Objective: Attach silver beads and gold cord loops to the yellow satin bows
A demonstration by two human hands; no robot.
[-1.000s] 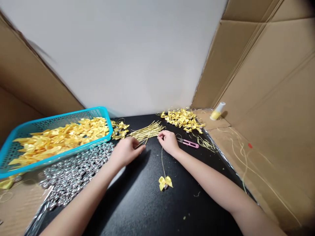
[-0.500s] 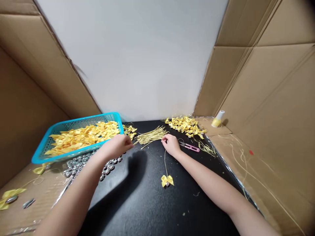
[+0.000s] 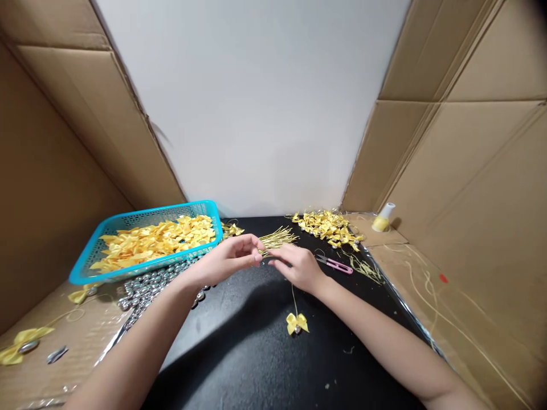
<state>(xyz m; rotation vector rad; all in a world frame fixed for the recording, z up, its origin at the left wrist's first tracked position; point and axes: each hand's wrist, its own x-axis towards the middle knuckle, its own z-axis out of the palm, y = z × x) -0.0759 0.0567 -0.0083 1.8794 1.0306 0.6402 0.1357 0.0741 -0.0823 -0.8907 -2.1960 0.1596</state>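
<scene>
My left hand [image 3: 233,259] is at the middle of the black table, fingers curved and thumb apart, with no object visible in it. Its fingertips almost meet those of my right hand [image 3: 304,269]. A thin gold cord [image 3: 294,299] comes out from under my right hand, whose fingers are bent around its hidden upper part. At its lower end a yellow ribbon bow [image 3: 302,322] with a silvery bead lies on the table. Just behind both hands is a bundle of gold cords [image 3: 280,236], partly covered by them.
A turquoise basket [image 3: 145,272] of yellow bows stands left, with silver beads [image 3: 147,287] before it. Finished-looking bows [image 3: 327,225] are piled at the back right. Pink thread snips [image 3: 337,265] and loose cord pieces [image 3: 367,269] lie right. Cardboard walls flank the table.
My left hand has moved right, from beside the basket to my right hand, and its fingers have loosened. The view has shifted slightly; the bow stays on the table.
</scene>
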